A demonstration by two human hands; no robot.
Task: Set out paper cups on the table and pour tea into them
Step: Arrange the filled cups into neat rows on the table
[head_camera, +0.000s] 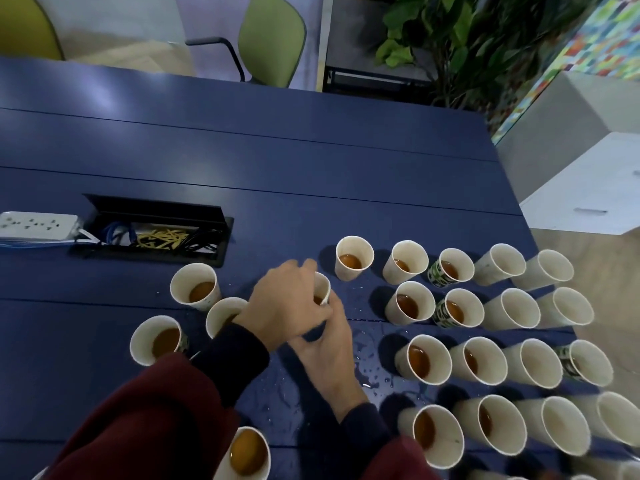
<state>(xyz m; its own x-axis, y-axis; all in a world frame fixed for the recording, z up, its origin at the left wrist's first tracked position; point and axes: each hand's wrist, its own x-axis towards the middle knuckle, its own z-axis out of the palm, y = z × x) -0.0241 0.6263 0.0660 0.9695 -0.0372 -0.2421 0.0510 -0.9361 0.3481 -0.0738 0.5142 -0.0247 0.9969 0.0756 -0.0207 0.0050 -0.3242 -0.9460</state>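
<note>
Several white paper cups stand on the blue table [277,174]. Most at the left and middle hold brown tea, such as one cup [354,258] behind my hands. Cups at the far right [550,270] look empty. My left hand [287,303] curls over one cup [322,287] from the left, its fingers round the rim. My right hand [329,348] wraps the same cup from the near side, thumb against its wall. Most of that cup is hidden by my hands. No teapot or kettle is in view.
Spilled drops [367,368] wet the table beside my right hand. An open cable box [152,233] with wires and a white power strip [34,225] lie at the left. Green chairs [270,36], a plant [460,39] and a white cabinet [588,188] stand beyond the table.
</note>
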